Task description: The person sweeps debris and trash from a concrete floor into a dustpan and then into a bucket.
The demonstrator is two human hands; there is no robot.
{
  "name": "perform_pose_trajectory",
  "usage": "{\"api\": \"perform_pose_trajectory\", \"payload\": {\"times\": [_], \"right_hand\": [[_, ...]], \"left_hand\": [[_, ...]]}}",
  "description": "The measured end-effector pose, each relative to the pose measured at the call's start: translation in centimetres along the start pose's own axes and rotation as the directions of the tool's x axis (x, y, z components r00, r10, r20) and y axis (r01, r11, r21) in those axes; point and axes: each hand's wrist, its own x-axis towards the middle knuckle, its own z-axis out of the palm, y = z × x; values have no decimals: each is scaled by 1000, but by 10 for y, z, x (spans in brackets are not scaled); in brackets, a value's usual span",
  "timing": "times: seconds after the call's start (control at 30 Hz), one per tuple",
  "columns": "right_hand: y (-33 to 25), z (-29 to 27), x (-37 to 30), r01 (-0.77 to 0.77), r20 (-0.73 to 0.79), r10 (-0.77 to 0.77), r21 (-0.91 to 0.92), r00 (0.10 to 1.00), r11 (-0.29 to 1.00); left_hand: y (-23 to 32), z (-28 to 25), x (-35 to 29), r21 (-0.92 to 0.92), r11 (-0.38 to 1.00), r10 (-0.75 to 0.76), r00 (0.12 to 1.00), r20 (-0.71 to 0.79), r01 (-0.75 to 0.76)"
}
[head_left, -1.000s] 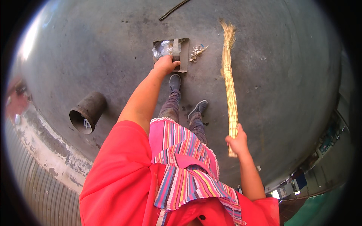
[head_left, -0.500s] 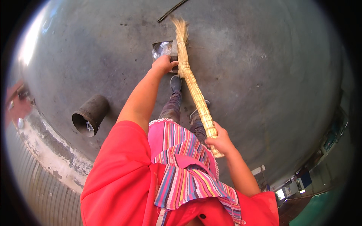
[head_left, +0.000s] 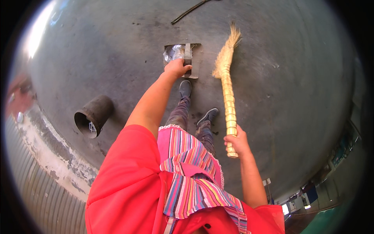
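My right hand (head_left: 238,141) is closed round the lower end of a straw hand broom (head_left: 228,93). The handle is bound with cord, and its frayed bristles point away from me, just above or on the grey floor; I cannot tell which. My left hand (head_left: 177,69) grips a flat metal dustpan (head_left: 196,58) ahead of my feet, its fingers partly hidden. Crumpled clear plastic (head_left: 176,52) lies in the dustpan. The broom is to the right of the dustpan, apart from it.
A dark metal cylinder (head_left: 94,116) lies on its side at the left, with a pale scrap inside. A thin dark rod (head_left: 191,11) rests on the floor at the far edge. A peeling low wall (head_left: 58,156) and corrugated sheeting (head_left: 43,187) run along the lower left.
The broom has swung right, away from the dustpan, and now stands more upright in the picture. My left hand stays on the dustpan, whose right side is now uncovered.
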Motion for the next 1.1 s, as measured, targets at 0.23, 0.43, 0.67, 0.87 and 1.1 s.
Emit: {"api": "perform_pose_trajectory", "payload": {"times": [0.23, 0.43, 0.67, 0.87, 1.1], "right_hand": [[24, 26, -26, 8, 152, -18, 65, 988, 998], [-1, -16, -94, 42, -4, -42, -96, 999, 994], [-64, -70, -8, 177, -12, -403, -886, 915, 428], [-62, -86, 25, 125, 82, -291, -983, 953, 133], [0, -101, -55, 141, 19, -281, -896, 960, 422]], "left_hand": [[-7, -5, -7, 31, 999, 23, 1000, 13, -23], [-12, -17, -22, 48, 999, -26, 997, 72, 22], [-25, -16, -28, -30, 997, -75, 997, 2, 75], [-17, -24, -37, -48, 987, -152, 987, 42, 154], [-25, -23, -45, -75, 989, -128, 992, 10, 128]]}}
